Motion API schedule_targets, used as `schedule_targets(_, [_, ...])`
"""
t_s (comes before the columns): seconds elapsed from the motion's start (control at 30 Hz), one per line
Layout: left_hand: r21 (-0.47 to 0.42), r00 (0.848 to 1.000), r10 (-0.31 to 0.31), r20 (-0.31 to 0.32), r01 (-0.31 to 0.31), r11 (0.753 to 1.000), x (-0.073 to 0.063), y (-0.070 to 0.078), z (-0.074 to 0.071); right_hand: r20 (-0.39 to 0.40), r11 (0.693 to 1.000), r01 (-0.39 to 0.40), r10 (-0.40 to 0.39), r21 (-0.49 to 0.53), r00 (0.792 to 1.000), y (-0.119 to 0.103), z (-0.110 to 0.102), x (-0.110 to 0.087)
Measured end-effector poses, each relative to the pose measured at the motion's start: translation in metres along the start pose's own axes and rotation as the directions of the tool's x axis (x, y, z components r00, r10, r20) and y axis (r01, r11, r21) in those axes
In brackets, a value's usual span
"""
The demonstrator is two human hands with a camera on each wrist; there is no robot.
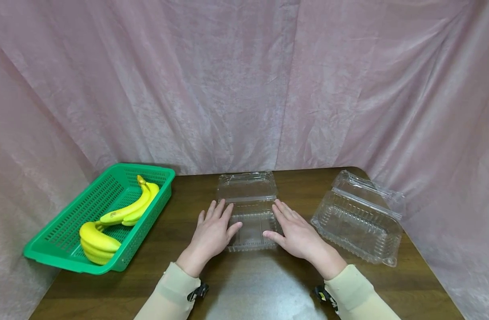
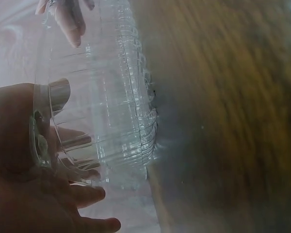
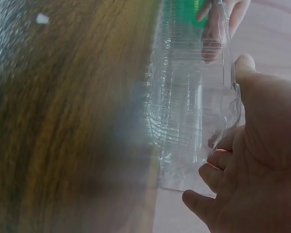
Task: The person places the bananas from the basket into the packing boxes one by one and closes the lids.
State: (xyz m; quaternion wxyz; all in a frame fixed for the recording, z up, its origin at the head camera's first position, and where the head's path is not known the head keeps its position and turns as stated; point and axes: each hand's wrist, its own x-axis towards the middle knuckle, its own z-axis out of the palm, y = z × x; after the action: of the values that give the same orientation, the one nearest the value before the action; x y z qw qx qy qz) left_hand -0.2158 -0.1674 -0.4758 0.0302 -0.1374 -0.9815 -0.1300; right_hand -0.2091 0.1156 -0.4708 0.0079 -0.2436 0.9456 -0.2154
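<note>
A clear plastic clamshell container [image 1: 254, 224] stands on the table between my two hands, its lid [image 1: 248, 184] folded back toward the curtain. My left hand [image 1: 213, 231] lies along its left side with straight, spread fingers. On the opposite side my right hand [image 1: 298, 233] is spread the same way, thumb toward the container's middle. In the left wrist view the ribbed wall of the container [image 2: 102, 97] shows right beside the fingers. The right wrist view has the fingers at the rim of the container [image 3: 194, 97]; whether they press on it I cannot tell.
A green plastic basket [image 1: 74, 202] at the left holds several yellow bananas [image 1: 130, 206] in two bunches. Another clear clamshell container [image 1: 360, 222] lies with its lid raised at the right of the wooden table [image 1: 268, 289]. A pink curtain [image 1: 244, 89] hangs behind.
</note>
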Motion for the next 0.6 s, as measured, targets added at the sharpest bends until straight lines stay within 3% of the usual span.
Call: schedule_targets(0.6, [-0.03,1.0,-0.012,0.001,0.012,0.999,0.008,-0.01,-0.001,0.048,0.999,-0.044,0.043,0.012,0.998,0.0,-0.001,0.002])
